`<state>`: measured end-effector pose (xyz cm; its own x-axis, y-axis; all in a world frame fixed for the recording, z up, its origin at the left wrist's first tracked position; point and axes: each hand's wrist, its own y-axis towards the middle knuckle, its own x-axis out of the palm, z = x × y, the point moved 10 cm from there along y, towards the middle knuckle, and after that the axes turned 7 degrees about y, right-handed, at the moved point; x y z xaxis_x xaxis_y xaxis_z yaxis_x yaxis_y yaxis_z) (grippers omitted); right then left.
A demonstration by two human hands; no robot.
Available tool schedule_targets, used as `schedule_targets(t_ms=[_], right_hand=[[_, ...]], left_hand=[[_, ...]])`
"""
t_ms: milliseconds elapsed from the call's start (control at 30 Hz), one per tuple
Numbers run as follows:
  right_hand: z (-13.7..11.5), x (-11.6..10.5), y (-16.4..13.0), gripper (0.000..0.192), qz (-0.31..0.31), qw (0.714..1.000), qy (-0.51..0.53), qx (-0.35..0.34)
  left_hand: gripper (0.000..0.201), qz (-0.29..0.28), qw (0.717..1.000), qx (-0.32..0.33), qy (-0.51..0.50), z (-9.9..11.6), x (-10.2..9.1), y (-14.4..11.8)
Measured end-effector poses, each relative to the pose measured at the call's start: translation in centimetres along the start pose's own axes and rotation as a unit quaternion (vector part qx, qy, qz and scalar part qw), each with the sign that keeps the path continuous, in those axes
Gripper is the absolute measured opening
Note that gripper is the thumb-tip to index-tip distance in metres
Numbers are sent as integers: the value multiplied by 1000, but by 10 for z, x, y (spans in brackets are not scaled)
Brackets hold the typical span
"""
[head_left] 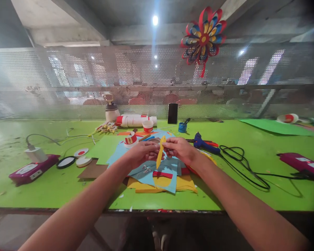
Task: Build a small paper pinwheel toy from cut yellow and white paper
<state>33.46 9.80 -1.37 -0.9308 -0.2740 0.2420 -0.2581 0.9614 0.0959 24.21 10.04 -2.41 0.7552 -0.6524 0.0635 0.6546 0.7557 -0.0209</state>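
A narrow yellow paper strip [160, 155], pointed at its lower end, is held upright above the craft papers. My right hand [180, 148] pinches it near the top between thumb and fingers. From the other side my left hand [143, 153] comes up to the strip, its fingers curled together; whether they grip its edge is hard to make out. Below lie light blue paper sheets [172, 184], a small red paper strip [162, 174] and yellow paper [191, 184]. Just beyond my left hand stands a white paper cup [131, 138] with a red band.
A blue glue gun [205, 144] with a black cable lies right of my hands. Purple power strips [35, 169] sit at both sides. Behind are a phone [172, 113], a blue jar [182, 127] and a bottle [111, 111]. A paper flower [204, 38] hangs above.
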Motion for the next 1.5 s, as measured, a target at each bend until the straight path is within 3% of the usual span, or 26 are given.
schedule_targets(t_ms=[300,567,667,800,1067,1200,1300,1400,1500], right_hand=[[3,6,-1,29,-4,1000,-29,6],[4,6,-1,33,3,999,-48,-7],[-2,-2,0,37,31,998,-50,-20],[-7,-13,1,37,70,994,-74,-32],[1,-10,5,33,68,975,-206,-46],[-5,2,4,25,37,946,-316,-57],[-21,21,-3,16,-3,907,-416,-72],[-38,49,-22,12,-39,856,-506,-100],[-35,91,-45,10,-97,801,-577,-129]], left_hand=[[22,-4,1000,-16,6,-4,5,-5],[23,31,999,-4,28,-4,-2,-5],[21,65,997,11,26,4,-19,-5],[11,152,987,58,-4,22,-57,-8],[8,252,960,119,-27,44,-103,-21],[10,277,949,152,-22,52,-116,-24],[12,286,944,162,-16,53,-117,-25],[12,291,943,162,-4,53,-114,-26],[10,289,945,155,11,57,-112,-29]])
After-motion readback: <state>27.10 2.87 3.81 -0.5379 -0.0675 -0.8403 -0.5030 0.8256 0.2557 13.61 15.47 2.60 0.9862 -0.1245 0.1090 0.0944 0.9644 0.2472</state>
